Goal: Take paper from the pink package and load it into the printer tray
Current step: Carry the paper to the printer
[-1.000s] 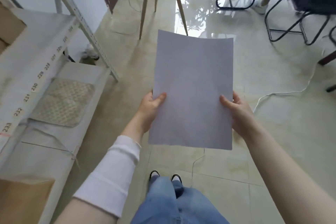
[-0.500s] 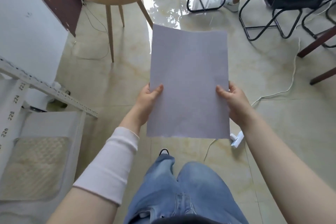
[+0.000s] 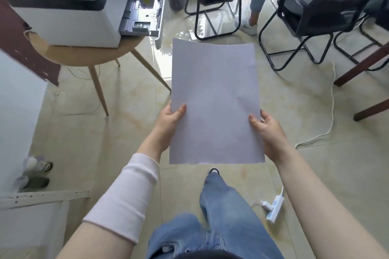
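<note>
Both hands, left (image 3: 168,119) and right (image 3: 268,132), pinch the paper (image 3: 214,103) by its side edges, thumbs on top, mid-air, tray (image 3: 143,17) open at eleven o'clock; that floppy far edge could buckle against the tray's guides.

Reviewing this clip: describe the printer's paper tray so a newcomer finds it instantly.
Start at the white printer on the round wooden table, upper left. The tray juts from its right side, pulled open: grey, ribbed inside, no paper visible, unlike the printer's smooth white body.
</note>
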Available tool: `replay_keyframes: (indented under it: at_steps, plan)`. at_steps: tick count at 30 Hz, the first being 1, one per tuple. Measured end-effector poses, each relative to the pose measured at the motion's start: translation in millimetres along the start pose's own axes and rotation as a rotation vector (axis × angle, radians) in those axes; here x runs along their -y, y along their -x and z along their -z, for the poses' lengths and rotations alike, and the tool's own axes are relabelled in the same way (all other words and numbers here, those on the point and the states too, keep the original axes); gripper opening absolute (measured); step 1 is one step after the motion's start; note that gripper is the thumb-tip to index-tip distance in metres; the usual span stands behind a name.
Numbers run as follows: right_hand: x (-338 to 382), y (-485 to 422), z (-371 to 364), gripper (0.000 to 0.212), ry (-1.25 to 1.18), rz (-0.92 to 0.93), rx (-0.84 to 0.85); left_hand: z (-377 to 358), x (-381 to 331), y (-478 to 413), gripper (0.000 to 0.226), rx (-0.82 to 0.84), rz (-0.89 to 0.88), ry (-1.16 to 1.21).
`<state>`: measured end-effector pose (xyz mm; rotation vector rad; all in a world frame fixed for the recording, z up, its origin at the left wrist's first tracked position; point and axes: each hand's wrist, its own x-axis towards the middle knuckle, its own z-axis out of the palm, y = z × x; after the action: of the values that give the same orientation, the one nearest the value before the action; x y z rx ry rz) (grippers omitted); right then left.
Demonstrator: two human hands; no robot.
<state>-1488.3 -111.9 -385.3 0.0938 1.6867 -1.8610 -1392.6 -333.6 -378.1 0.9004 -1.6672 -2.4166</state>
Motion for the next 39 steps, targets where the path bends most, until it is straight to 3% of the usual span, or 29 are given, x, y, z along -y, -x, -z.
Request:
replay_keyframes:
  at_steps: [11,25,39]
  plan:
    - [112.2,-200.2,11.8,0.018,0.006,0.012,0.032,-53.2,-84.5,-195.4,0.031,-0.031,-0.031,-0.004]
    - [238.4,-435.6,-43.8,0.018,0.078,-0.014,0.092,-52.1,-198.0,-418.3,0.014,-0.098,-0.038,0.073]
    - [316.7,-635.5,-80.0,0.017,0.295,-0.027,0.376,-57.5,-245.6,-557.9,0.029,-0.388,-0.109,0.149]
